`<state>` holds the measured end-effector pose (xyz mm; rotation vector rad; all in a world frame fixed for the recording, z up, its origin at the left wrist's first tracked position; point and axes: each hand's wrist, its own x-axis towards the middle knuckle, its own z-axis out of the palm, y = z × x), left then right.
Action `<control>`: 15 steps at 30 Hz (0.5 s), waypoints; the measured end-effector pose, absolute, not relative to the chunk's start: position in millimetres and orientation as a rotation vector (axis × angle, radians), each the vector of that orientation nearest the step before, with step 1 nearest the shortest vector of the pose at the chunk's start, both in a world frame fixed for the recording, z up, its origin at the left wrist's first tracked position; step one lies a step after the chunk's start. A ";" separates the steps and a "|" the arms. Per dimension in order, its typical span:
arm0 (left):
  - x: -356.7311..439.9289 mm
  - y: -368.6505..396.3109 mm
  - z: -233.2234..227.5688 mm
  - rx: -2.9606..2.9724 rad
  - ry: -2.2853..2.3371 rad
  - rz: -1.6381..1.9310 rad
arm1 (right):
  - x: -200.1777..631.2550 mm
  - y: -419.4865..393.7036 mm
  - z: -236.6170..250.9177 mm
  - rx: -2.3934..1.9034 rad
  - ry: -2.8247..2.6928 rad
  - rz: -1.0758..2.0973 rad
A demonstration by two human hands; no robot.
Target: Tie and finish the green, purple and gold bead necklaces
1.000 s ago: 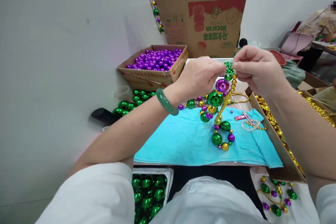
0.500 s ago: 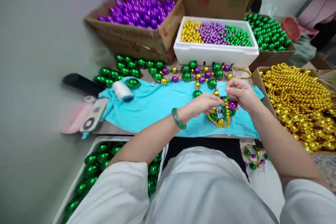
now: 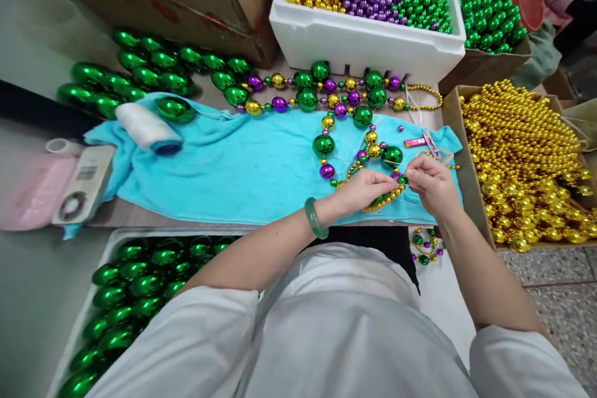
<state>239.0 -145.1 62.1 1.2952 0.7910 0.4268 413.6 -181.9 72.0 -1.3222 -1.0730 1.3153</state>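
My left hand [image 3: 366, 191], with a green bangle [image 3: 316, 217] at the wrist, pinches thin string beside a cluster of gold, green and purple beads. Close by on the right, my right hand [image 3: 430, 183] is closed with thin string [image 3: 415, 186] at its fingertips. Between and below the hands lies the bead necklace [image 3: 325, 146], its strand looping over the turquoise towel [image 3: 252, 168]. Beyond my right hand are small thread snips [image 3: 431, 144] and a pink-red label piece [image 3: 414, 143]. The exact knot or bead at the fingertips is too small to tell.
A white foam box [image 3: 368, 43] of gold, purple and green beads stands behind a laid-out bead strand [image 3: 306, 99]. Gold bead chains fill a carton [image 3: 466, 155] at right. At left are a thread spool [image 3: 148, 129] and large green beads [image 3: 175, 110]. More green beads fill a tray [image 3: 79, 298].
The view has tipped down and closer. My hands stay together at the beads; the gold bead loop and purple bead have shifted lower, and the snips now show beyond my right hand.
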 end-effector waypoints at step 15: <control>244.1 -106.1 109.7 2.643 0.690 0.595 | 424.4 -159.1 121.1 -1.559 -1.708 1.258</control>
